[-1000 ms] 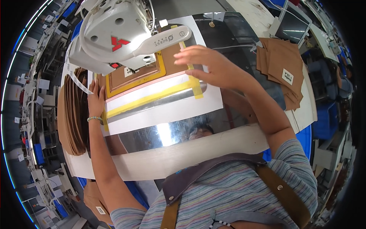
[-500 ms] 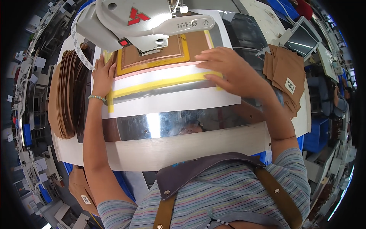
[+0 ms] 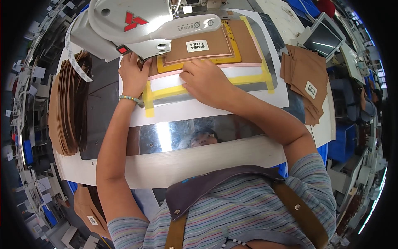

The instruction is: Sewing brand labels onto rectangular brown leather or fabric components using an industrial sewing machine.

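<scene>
A sewing template (image 3: 248,79) edged with yellow tape lies under the head of a white sewing machine (image 3: 124,25). On it are a yellow frame (image 3: 237,52) and a brown flat piece (image 3: 178,45) bearing a white label (image 3: 197,46). My left hand (image 3: 133,72) rests at the template's left end beside the machine head, thumb apart from the fingers. My right hand (image 3: 207,83) lies on the near side, its bent fingertips touching the frame's lower edge and the thumb slightly apart. Neither hand visibly grips anything.
A tall row of brown pieces (image 3: 64,112) stands at the left. Labelled brown pieces (image 3: 304,74) lie fanned at the right, near a small screen (image 3: 323,39). White paper (image 3: 273,99) and a shiny metal plate (image 3: 174,135) are under the template. White tape (image 3: 74,62) hangs from the machine.
The template has shifted right relative to the machine, bringing the white label into sight. My left hand has moved right with it. My right hand has come left and down onto its near side.
</scene>
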The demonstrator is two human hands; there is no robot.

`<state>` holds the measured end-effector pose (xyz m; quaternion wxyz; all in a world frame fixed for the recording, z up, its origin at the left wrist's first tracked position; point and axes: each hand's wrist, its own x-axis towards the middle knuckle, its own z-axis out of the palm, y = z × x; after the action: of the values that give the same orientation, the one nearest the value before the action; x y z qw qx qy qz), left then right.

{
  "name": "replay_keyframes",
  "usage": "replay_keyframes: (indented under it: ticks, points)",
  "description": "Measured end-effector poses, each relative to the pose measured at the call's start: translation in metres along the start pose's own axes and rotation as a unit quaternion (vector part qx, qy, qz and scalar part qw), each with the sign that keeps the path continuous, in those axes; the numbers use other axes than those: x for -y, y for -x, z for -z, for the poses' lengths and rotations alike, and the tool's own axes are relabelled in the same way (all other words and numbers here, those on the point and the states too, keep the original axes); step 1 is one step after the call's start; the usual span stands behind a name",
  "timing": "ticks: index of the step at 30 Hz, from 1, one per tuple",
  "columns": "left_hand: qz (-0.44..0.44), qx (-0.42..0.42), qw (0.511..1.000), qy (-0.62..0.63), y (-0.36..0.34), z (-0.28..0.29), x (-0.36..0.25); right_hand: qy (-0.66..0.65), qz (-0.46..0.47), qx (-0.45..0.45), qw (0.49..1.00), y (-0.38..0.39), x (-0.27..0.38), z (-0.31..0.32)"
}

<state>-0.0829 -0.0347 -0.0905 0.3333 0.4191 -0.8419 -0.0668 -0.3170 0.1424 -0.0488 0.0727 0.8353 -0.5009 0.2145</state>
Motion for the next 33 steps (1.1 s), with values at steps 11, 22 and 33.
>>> replay_keyframes:
  ticks: [11, 22, 33]
  points:
    - [0.282, -0.047, 0.904, 0.317, -0.021, -0.007, 0.035, -0.1, -0.05, -0.049, 0.993, 0.005, -0.02, -0.006]
    - [0.224, -0.349, 0.833, 0.366, 0.072, 0.256, 0.079, -0.125, -0.073, -0.076, 0.987, 0.013, -0.021, -0.011]
    - [0.38, -0.583, 0.711, 0.104, 0.442, 0.506, 0.061, -0.216, -0.163, -0.013, 0.963, 0.008, -0.003, 0.005]
